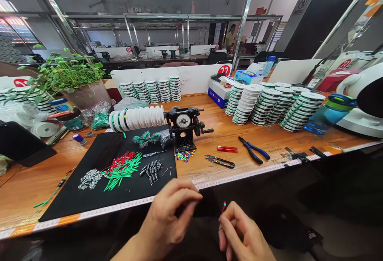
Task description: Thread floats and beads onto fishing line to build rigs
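Note:
My right hand is in front of the table edge, thumb and fingers pinched on a small thin red piece with a green bead-like part that sticks up above the fingertips. To its left, my left hand is closed in a pinch near the edge. Whatever lies between those fingertips is too small to make out. On the black mat beyond my left hand lie green tubes, red pieces, small silvery parts and black cylindrical parts.
A hand-cranked winder carries white spools. Coloured pins, a red-handled tool, thread snips and blue-handled pliers lie nearby. Spool stacks and a blue bottle stand right; a potted plant stands left.

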Motion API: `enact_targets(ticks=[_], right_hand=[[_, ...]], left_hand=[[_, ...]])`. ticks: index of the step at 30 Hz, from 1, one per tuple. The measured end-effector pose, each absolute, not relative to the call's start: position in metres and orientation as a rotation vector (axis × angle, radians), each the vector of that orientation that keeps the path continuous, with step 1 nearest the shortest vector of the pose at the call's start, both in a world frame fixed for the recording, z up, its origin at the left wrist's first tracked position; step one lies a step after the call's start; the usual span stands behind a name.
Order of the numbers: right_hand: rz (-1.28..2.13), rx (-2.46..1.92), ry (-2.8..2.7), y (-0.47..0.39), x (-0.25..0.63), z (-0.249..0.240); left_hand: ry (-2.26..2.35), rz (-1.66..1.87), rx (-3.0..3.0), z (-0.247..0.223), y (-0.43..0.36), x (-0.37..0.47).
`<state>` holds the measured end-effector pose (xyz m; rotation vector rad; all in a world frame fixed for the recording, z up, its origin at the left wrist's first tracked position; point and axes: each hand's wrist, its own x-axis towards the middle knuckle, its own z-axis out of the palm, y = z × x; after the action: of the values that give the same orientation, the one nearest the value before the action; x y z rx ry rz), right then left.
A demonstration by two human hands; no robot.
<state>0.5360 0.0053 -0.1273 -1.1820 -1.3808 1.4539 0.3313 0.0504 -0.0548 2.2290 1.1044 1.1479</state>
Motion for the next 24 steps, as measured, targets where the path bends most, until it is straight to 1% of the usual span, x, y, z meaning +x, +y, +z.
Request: enact_targets(ticks=[3, 6, 10, 13, 16, 19, 22, 24], right_hand=[[1.312, -1.206, -1.680, 0.005, 0.538, -0.130], [1.181, -1.215, -1.864, 0.015, 0.535, -0.122], [1.281, -1.228, -1.956, 0.028, 0.532, -0.107], [1.472, -1.177, -1.915, 0.035, 0.535, -0.100], [1.750, -1.047, -1.780, 0.042, 0.539, -0.098], [1.988, -0.838, -1.527, 0.043, 0.537, -0.097], [2.086, -0.630, -1.160, 0.036, 0.524, -0.097], [2.094, -0.553, -0.964, 0.031, 0.513, -0.099]], left_hand=[[0.825, 0.900, 2.254, -0.064, 0.037, 0.345], [0.891, 0.685, 2.273, -0.074, 0.029, 0.351], [1.125, 0.365, 2.406, -0.076, 0.026, 0.345], [1.144, 0.148, 2.520, -0.066, 0.027, 0.337], [1.100, 0.200, 2.315, -0.051, 0.030, 0.331], [0.946, 0.376, 1.787, -0.043, 0.033, 0.331], [0.754, 0.606, 1.348, -0.049, 0.031, 0.337], [0.726, 0.741, 1.233, -0.054, 0.028, 0.340]])
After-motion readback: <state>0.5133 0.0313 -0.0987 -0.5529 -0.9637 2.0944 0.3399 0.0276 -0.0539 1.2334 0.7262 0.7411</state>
